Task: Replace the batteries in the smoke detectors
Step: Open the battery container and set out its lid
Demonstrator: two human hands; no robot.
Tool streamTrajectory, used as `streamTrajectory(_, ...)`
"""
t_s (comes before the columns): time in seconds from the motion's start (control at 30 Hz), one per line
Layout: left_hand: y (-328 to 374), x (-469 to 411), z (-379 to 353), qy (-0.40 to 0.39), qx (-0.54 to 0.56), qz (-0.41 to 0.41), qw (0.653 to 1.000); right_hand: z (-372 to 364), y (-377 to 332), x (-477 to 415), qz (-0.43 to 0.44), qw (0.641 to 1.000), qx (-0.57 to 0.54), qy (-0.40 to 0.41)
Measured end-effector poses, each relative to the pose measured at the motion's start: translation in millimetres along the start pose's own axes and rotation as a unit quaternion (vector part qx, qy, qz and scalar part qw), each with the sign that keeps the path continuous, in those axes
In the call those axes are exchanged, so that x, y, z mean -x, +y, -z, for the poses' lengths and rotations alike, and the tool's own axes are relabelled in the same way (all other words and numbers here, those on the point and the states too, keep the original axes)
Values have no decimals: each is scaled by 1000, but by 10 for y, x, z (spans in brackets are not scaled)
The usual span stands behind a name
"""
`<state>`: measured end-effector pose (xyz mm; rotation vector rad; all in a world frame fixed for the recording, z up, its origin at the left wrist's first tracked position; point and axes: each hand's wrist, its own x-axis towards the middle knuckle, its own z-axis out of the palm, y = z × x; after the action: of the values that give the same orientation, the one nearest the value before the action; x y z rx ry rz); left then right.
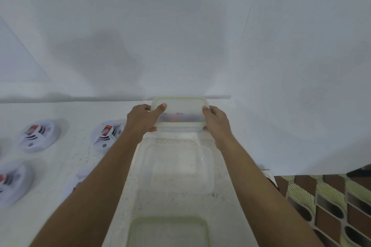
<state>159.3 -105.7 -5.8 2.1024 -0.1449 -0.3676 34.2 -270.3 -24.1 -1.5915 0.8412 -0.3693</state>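
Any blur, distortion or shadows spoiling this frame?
Head view: the wall shows seams bent by the wide angle and soft shadows; the smoke detectors at left are smeared; the lidded container, gripped by left hand and right hand, is hazy, contents unreadable.

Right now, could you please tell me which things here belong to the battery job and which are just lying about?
For the job: smoke detectors on the counter; lidded box, contents blurred, gripped by the left hand and right hand.
Probably just lying about: open clear tub; loose green-rimmed lid.
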Motion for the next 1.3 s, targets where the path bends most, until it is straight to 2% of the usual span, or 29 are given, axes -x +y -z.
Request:
streamTrajectory(0.13, -89, 2, -2, -3, 77, 38, 996, 3, -6, 18, -3, 1000, -1, -2)
streamTrajectory(0.27, -127, 3, -21, 14, 111, 32, 993, 25, -31, -12, -12, 999, 21, 26)
streamTrajectory(0.4, -105, 38, -21, 61, 37, 0, 997, 57, -14, -20, -9, 1000, 20, 19)
streamTrajectory(0.6, -18, 75, -8, 93, 18, -26, 995, 88, -59, 18, 29, 997, 38, 67)
streamTrajectory(0.8, 37, 255, 97, 159, -5, -129, 979, 119, -213, 197, 108, 986, 43, 120)
streamTrajectory(0.93, 3, 445, 224, 211, 8, -219, 953, 138, -285, 388, 164, 977, -12, 136)
streamTrajectory(1.0, 9, 572, 265, 225, 54, -240, 943, 148, -319, 521, 175, 976, -50, 119)
streamTrajectory(1.1, 17, 812, 333, 217, 136, -244, 935, 148, -354, 731, 141, 979, -129, 74)
streamTrajectory(1.17, -7, 958, 414, 204, 175, -230, 935, 149, -386, 871, 106, 968, -223, 41)
streamTrajectory(1.23, -54, 1080, 499, 160, 276, -198, 927, 161, -411, 1008, 88, 949, -304, 18)
streamTrajectory(1.3, -131, 1180, 580, 138, 345, -159, 915, 151, -398, 1161, 90, 950, -300, 15)
